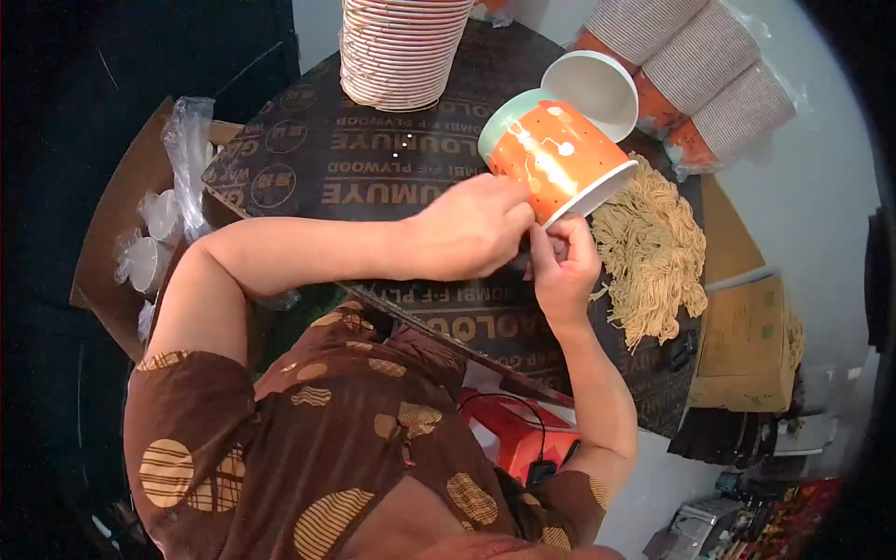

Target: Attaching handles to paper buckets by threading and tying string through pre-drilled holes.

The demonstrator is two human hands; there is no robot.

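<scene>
An orange paper bucket [558, 154] with white patterns, a pale green band and a white rim lies tilted on its side on the dark table. My left hand [476, 224] is closed, its fingertips against the lower end of the rim. Just beside it, my right hand [567, 266] pinches thumb and finger together at the same spot. Whatever small thing lies between the fingertips is hidden. Behind the orange bucket, a second paper bucket [590, 89] shows its white inside. A loose pile of cream cords [651, 247] lies right of my right hand.
A tall stack of paper buckets [403, 56] stands at the table's far side. More wrapped stacks [700, 79] lie at the far right. At left is an open carton [117, 219] with plastic-wrapped white pieces; a cardboard box [742, 341] stands beyond the table's right edge [695, 373].
</scene>
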